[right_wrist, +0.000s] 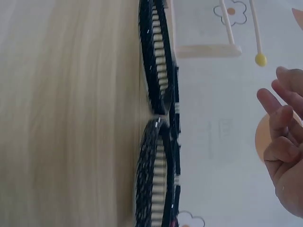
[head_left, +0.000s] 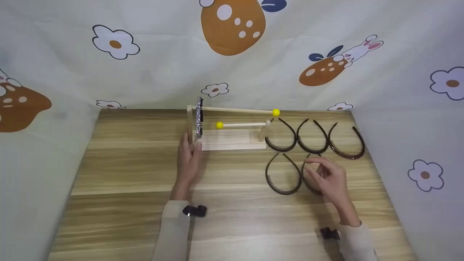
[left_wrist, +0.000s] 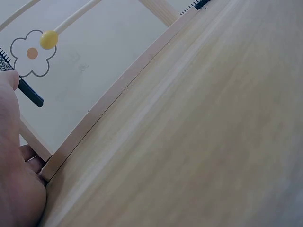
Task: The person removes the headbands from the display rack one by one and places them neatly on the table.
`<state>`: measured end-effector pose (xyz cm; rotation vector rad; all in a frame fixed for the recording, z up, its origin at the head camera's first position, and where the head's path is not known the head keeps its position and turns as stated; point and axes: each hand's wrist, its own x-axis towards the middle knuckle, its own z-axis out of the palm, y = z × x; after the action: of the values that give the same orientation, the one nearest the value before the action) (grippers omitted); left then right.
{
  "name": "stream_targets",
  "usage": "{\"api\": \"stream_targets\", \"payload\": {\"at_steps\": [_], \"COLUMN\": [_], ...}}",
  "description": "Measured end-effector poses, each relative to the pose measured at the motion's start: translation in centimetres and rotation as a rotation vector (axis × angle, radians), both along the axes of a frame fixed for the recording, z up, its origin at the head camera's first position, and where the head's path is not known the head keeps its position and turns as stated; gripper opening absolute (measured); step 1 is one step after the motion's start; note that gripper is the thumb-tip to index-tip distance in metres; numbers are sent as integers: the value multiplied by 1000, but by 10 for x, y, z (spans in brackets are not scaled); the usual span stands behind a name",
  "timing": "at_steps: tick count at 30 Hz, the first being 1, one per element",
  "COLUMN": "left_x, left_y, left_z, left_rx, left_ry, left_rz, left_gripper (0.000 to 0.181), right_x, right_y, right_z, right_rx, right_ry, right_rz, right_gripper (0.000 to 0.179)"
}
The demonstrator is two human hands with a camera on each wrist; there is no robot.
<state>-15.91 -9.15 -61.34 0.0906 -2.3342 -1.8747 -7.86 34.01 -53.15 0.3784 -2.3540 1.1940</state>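
My left hand [head_left: 188, 159] grips the left end of a wooden rack [head_left: 232, 146], thumb in front and fingers along the upright's outer side. On the rack's upper rod [head_left: 239, 110], close to the left upright, hangs a glittery silver headband [head_left: 198, 119]; in the left wrist view the thumb lies by that headband's dark end [left_wrist: 32, 93]. My right hand [head_left: 331, 177], fingers loosely bent and holding nothing, hovers above a dark toothed headband [head_left: 308, 184], partly hiding it. Beside that one lies another dark headband [head_left: 284, 192].
Three more dark headbands [head_left: 281, 149] [head_left: 312, 151] [head_left: 351, 157] lie in a row behind, right of the rack. Yellow balls [head_left: 276, 112] [head_left: 219, 125] cap both rods. A patterned curtain [head_left: 163, 72] stands around the wooden tabletop [head_left: 127, 174].
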Motion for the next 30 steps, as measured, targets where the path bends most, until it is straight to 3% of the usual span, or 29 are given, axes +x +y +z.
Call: {"api": "stream_targets", "payload": {"at_steps": [11,22,30], "left_x": [-1,0,2], "left_y": [1,-1,0], "left_z": [1,0,2], "left_rx": [-10,-8,-2], "left_ry": [-1,-14,-18], "left_rz": [-7,-10,-1], "left_gripper": [75,75,76], "right_x": [-12,-21,-29], "right_y": [-32,-65,-86], "right_z": [7,20,19], "right_rx": [-167,-347,-430], "right_ry": [7,-69,-94], "right_rz": [56,99,116], "right_gripper": [27,22,21]}}
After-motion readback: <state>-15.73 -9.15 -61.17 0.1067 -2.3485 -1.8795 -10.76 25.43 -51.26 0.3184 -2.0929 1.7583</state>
